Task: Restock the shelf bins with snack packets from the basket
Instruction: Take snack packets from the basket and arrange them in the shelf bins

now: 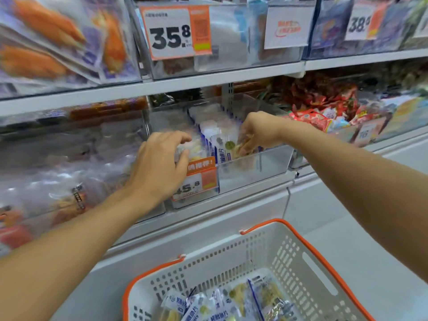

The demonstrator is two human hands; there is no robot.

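A clear plastic shelf bin [266,167] on the middle shelf holds a row of upright white-and-blue snack packets [220,144]. My left hand [159,165] curls over the bin's front left corner and grips the packets there, just above an orange price tag [200,179]. My right hand [254,133] reaches down into the bin and pinches a packet [240,149] with yellowish contents at the front of the row. Below, a white basket [284,258] with orange rim and handles holds several more of the same packets [222,304].
Neighbouring bins hold red packets [324,114] on the right and clear-wrapped goods [69,172] on the left. The upper shelf carries more bins with price tags [171,35]. A white shelf ledge [208,228] runs between bin and basket.
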